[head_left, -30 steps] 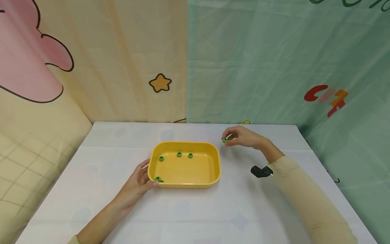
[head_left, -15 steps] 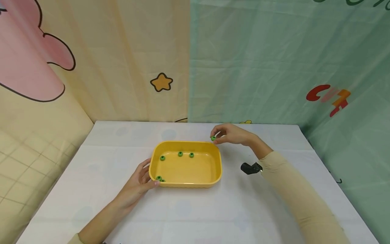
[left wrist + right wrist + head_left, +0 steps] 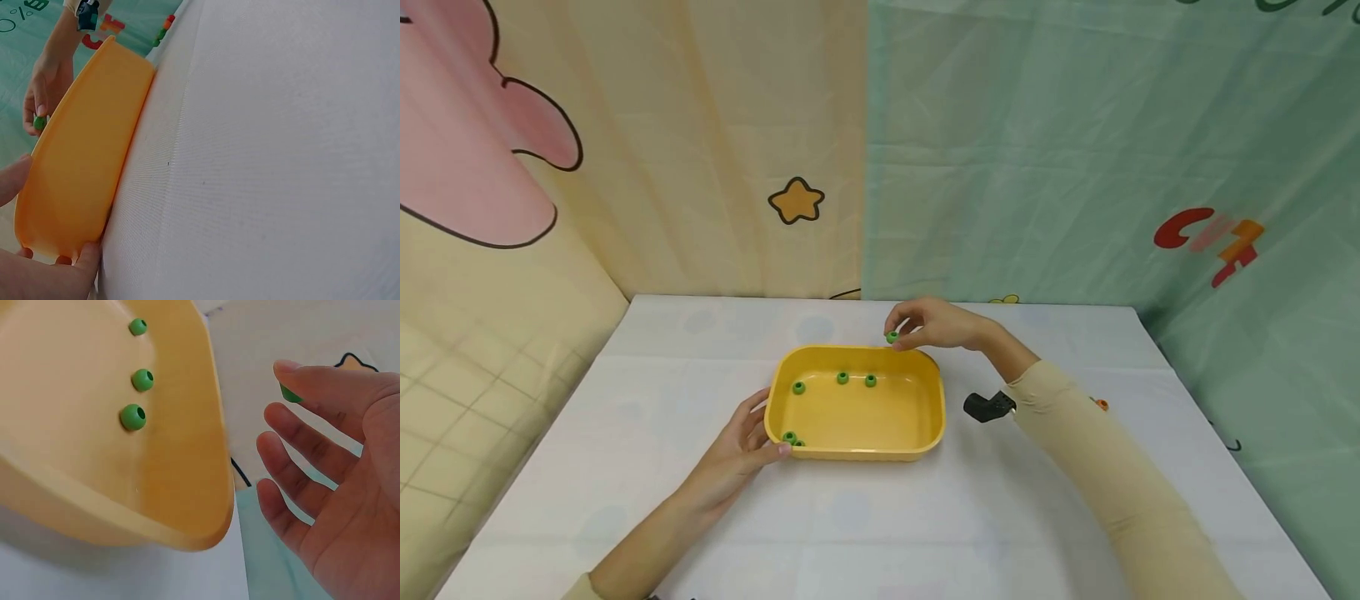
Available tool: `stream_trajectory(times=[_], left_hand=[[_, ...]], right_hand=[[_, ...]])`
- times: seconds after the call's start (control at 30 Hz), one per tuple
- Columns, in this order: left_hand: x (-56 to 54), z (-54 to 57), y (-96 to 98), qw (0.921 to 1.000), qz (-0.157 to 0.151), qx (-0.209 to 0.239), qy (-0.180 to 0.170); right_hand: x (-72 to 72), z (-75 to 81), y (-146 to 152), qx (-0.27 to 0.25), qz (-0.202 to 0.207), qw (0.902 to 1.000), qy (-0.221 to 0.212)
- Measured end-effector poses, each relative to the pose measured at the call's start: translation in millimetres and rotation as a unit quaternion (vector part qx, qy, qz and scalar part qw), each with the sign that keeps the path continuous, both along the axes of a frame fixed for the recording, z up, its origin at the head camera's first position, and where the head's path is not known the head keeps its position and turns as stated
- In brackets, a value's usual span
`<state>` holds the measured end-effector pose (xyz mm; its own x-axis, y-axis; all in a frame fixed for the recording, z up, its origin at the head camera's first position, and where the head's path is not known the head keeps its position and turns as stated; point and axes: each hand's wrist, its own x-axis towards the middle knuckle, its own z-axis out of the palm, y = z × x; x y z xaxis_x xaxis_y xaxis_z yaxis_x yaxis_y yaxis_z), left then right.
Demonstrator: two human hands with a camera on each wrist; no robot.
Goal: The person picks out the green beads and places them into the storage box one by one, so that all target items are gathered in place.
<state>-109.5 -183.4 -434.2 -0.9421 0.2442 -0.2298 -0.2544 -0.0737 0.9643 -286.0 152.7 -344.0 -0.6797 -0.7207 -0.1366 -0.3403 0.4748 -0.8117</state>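
Observation:
A yellow tray [image 3: 865, 425] with rounded corners sits on the white table. My left hand [image 3: 741, 446] grips its near left corner, thumb on the rim and fingers along the outer wall. Several green beads [image 3: 842, 378] with holes lie inside, some by the far wall and others in the near left corner. Between thumb and index finger, my right hand [image 3: 936, 323] pinches another green bead [image 3: 892, 337] over the far rim, right of the middle. In the right wrist view the thumb mostly hides this green bead [image 3: 289, 394], and the other fingers are spread loosely.
On the table's right side, an orange bead [image 3: 1102, 404] peeks out behind the right sleeve [image 3: 1097, 450]. The left wrist view shows red, orange and green beads [image 3: 164, 31] in a line there. A black wrist device [image 3: 988, 407] hangs under the right forearm. Printed curtains stand behind the table.
My right hand has moved left with the pinched green bead, from right of the tray to over its far rim. The orange bead has come into sight. My left hand and the tray stay put.

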Motion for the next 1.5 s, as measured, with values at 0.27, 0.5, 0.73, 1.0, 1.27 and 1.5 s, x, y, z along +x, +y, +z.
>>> stream_trajectory(times=[0.27,0.5,0.73,1.0,1.27,1.5], left_hand=[[0.1,-0.3,-0.7,1.0000,-0.004,0.008,0.004],[-0.8,0.3,-0.9,1.0000,0.000,-0.002,-0.002],[-0.8,-0.4,-0.1,1.0000,-0.001,-0.006,-0.005],[-1.2,1.1,0.4,0.9999,-0.002,-0.015,-0.008],[-1.2,0.6,-0.1,0.9998,0.001,-0.019,-0.009],[-1.4,-0.2,0.0,0.9999,0.000,-0.014,-0.004]], right_hand=[[-3.6,-6.7,-23,0.000,0.020,0.9998,-0.001],[-5.2,-12.1,-38,-0.016,0.048,0.9987,-0.010],[-4.8,-14.3,-38,-0.017,0.045,0.9988,-0.011],[-4.4,-14.5,-23,0.000,0.018,0.9998,-0.001],[-0.5,-11.4,-6,-0.002,0.003,0.9999,-0.012],[-0.3,-11.5,14,0.008,-0.017,0.9997,-0.015]])
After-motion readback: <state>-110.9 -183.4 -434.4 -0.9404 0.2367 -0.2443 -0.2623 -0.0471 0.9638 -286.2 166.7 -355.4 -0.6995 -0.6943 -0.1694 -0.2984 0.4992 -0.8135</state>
